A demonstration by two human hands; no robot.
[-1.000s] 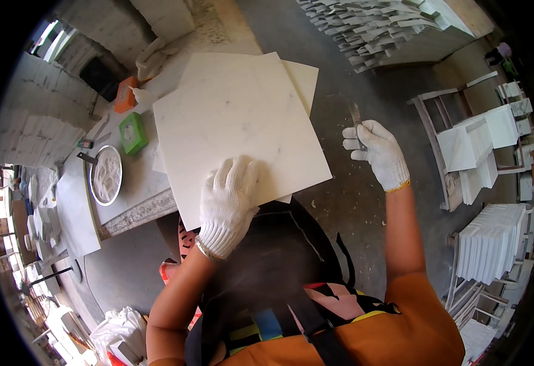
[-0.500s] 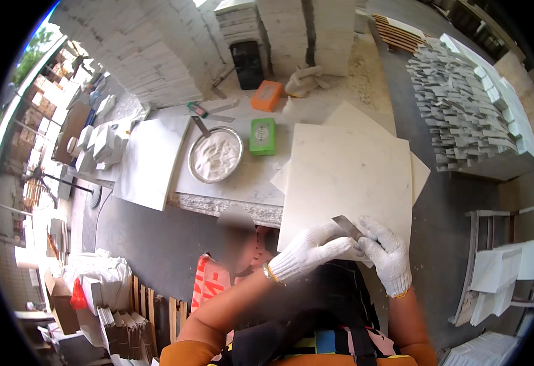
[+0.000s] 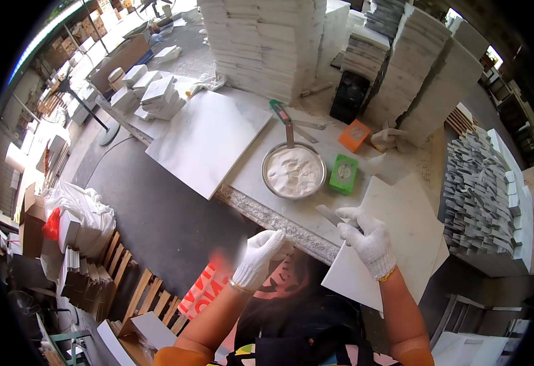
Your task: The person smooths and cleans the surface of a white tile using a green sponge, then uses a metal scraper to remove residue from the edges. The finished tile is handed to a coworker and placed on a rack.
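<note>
My right hand (image 3: 369,243), in a white knit glove, grips a flat metal scraper blade (image 3: 327,214) that points left over the table. Below that hand lies a stack of square white stone tiles (image 3: 395,210). My left hand (image 3: 261,259), gloved too, hangs in front of the table's rough front edge, its fingers drawn together; whatever they hold, if anything, is hidden. Beyond both hands stands a round metal bowl (image 3: 268,186) of white powder or paste (image 3: 294,172), with another metal blade (image 3: 289,135) at its far rim. Right of the bowl sits a green box (image 3: 343,174).
A large white slab (image 3: 209,137) covers the table's left part, near small stacked tiles (image 3: 159,96). An orange box (image 3: 353,135), a black phone-like object (image 3: 349,96) and a cloth glove (image 3: 389,139) lie farther back before tall tile stacks (image 3: 255,49). Wooden pallets (image 3: 151,296) stand lower left.
My view has swung left. My hands have come apart: the left has moved away from the tiles, while the right has carried the scraper blade toward the bowl.
</note>
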